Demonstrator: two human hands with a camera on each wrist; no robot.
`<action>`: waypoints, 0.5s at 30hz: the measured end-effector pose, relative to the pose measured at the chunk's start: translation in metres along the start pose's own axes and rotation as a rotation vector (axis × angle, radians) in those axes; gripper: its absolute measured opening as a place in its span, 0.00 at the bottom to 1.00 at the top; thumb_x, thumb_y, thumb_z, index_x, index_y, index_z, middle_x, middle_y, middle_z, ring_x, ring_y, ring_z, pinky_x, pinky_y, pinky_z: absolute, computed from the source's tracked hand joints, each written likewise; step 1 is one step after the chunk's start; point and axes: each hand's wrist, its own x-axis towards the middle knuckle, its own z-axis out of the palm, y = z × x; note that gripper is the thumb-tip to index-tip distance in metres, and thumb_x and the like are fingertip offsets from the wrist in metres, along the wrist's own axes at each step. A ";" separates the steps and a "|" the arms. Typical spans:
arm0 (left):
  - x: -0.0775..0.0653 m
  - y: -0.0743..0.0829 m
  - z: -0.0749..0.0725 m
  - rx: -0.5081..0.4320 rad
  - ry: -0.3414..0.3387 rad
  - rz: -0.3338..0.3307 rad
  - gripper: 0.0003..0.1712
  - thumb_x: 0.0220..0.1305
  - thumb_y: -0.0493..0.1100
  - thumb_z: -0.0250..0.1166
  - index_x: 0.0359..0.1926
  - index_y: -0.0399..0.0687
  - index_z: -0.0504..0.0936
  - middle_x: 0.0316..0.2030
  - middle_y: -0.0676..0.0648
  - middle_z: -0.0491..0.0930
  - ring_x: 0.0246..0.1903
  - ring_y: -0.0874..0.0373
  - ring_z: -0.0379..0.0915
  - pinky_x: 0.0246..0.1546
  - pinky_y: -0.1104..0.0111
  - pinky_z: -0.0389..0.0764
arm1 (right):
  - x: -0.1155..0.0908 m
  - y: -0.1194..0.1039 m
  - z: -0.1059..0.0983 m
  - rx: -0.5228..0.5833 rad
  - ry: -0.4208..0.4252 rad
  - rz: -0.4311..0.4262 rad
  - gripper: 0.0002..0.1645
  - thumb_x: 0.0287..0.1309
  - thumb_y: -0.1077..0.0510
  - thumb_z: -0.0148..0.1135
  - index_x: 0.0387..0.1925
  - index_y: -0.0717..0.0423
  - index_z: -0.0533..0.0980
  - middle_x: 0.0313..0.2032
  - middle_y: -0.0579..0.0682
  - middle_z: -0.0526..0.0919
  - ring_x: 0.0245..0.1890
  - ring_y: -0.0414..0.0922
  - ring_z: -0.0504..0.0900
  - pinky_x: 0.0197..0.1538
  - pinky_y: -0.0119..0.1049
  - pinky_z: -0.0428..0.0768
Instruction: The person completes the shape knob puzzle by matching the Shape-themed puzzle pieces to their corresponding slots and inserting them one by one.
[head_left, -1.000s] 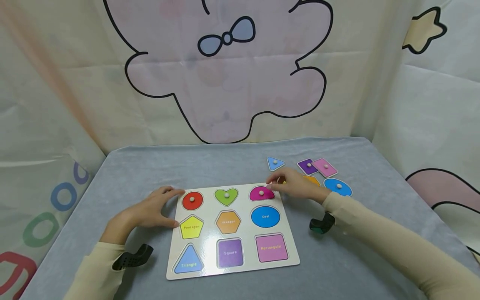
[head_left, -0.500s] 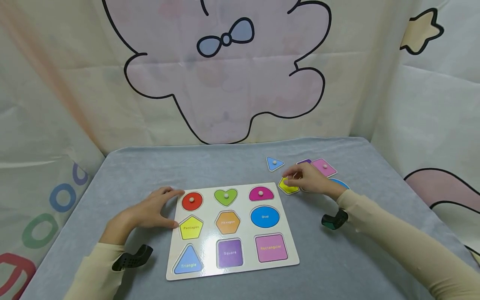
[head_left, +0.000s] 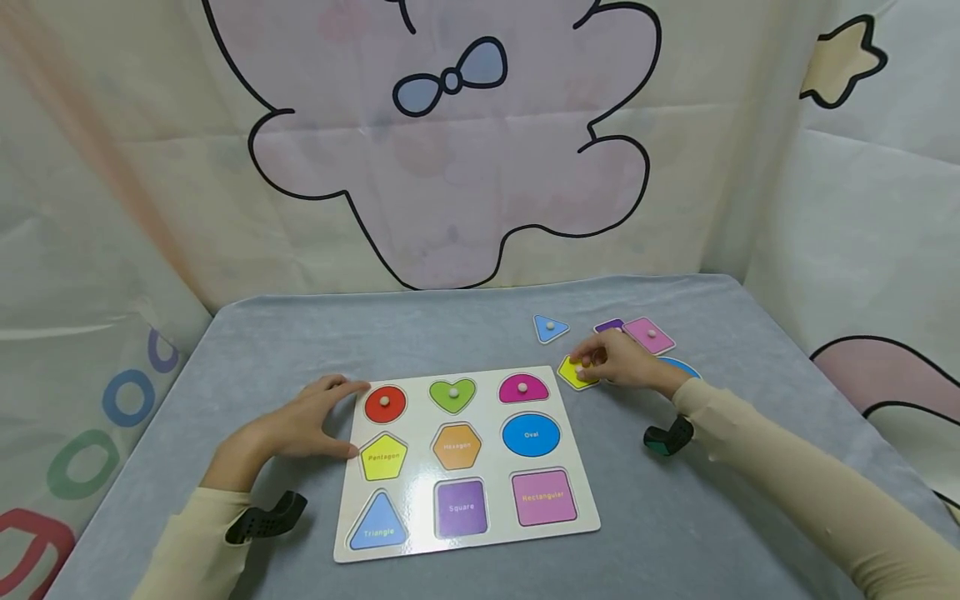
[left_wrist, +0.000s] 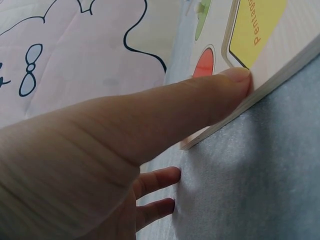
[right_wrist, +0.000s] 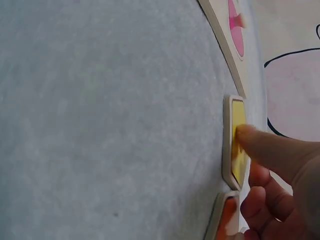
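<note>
A white wooden shape puzzle board (head_left: 416, 492) lies on the blue-grey cloth. The red circle (head_left: 386, 403), green heart (head_left: 453, 395) and magenta half-circle (head_left: 523, 387) sit in its top row, each with a knob. My left hand (head_left: 296, 421) rests its straight thumb and index finger against the board's left edge; in the left wrist view the thumb (left_wrist: 200, 102) presses beside the printed pentagon. Just past the board's top right corner, my right hand (head_left: 621, 358) pinches at the knob of the yellow pentagon piece (right_wrist: 238, 112), which lies on the cloth. The index fingertip is hidden in the right wrist view.
Behind the right hand lie a light blue triangle piece (head_left: 550, 328), a purple piece (head_left: 609, 325) and a pink rectangle piece (head_left: 649, 334). A blue oval piece (head_left: 681, 365) is partly covered by the wrist. An orange piece (right_wrist: 227, 217) lies beside the pentagon.
My right hand has moved right, away from the half-circle on the board, to the yellow pentagon piece; its fingers have closed in at the knob. The left hand has stayed at the board's edge.
</note>
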 end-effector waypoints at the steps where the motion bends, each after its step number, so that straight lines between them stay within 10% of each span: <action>1: 0.000 0.000 0.000 -0.002 0.000 0.003 0.55 0.47 0.56 0.80 0.74 0.52 0.65 0.73 0.30 0.57 0.70 0.30 0.54 0.62 0.30 0.67 | 0.000 0.000 -0.001 0.003 -0.006 0.001 0.10 0.59 0.64 0.70 0.42 0.65 0.85 0.28 0.49 0.77 0.30 0.42 0.72 0.29 0.26 0.70; 15: -0.001 0.000 0.001 -0.001 0.001 0.000 0.55 0.47 0.57 0.80 0.74 0.53 0.65 0.73 0.30 0.57 0.70 0.30 0.54 0.62 0.29 0.67 | 0.000 -0.024 -0.010 0.037 0.031 -0.013 0.07 0.60 0.60 0.71 0.34 0.62 0.84 0.24 0.48 0.72 0.29 0.43 0.70 0.31 0.28 0.66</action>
